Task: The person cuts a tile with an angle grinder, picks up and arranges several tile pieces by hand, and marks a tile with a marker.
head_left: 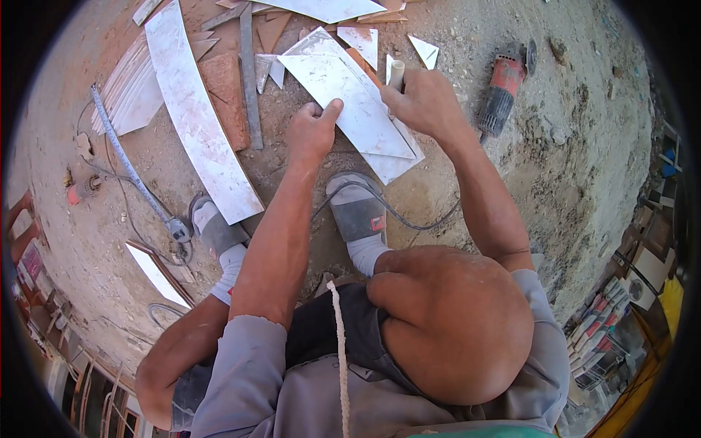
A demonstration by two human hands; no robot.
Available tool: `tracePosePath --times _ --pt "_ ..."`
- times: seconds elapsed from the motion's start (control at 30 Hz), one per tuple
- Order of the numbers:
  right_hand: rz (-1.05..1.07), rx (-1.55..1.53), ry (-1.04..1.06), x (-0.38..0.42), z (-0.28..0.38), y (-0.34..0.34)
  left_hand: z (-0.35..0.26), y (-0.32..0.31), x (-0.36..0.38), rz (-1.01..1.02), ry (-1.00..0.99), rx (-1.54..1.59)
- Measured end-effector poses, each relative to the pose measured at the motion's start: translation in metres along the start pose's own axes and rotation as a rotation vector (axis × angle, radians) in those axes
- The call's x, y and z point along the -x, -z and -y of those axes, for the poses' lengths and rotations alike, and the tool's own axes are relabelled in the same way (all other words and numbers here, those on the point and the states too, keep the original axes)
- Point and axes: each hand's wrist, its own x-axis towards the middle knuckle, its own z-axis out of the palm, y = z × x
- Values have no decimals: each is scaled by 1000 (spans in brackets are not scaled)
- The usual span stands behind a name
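Observation:
A white marbled tile piece (pixel 347 98) lies slantwise in front of me, on top of another white tile piece (pixel 394 169). My left hand (pixel 312 133) is closed at its left edge, the thumb resting against the tile. By the right edge, my right hand (pixel 425 102) is curled round a short cream-coloured cylindrical thing (pixel 396 75), whose kind I cannot make out. The right thumb lies close to the tile's edge, beside a brown strip (pixel 365 67). Most of the right fingers are hidden behind the hand.
A long white tile strip (pixel 193 109), reddish slab (pixel 225 98) and metal bar (pixel 250 80) lie left. An angle grinder (pixel 504 87) rests right. A tape measure (pixel 178 229) is extended across the ground. A cable (pixel 416 225) crosses my sandal (pixel 358 208). Tile offcuts (pixel 359 44) lie ahead.

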Motion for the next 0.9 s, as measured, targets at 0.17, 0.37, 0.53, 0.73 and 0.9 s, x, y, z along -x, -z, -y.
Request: tracePosePath --times 0.17,0.37,0.53,0.73,0.9 --pt "-11 28 123 -50 10 -8 -3 1 0 8 35 -4" --pt "-114 -82 140 -95 30 -14 -5 2 2 -6 27 4" --pt "-136 -132 59 -103 30 -11 -1 1 -1 5 23 -3" --pt "-534 -631 139 -5 26 -10 8 -4 13 -163 37 44" --pt "-302 -489 309 75 39 -52 -7 24 44 -90 325 604"
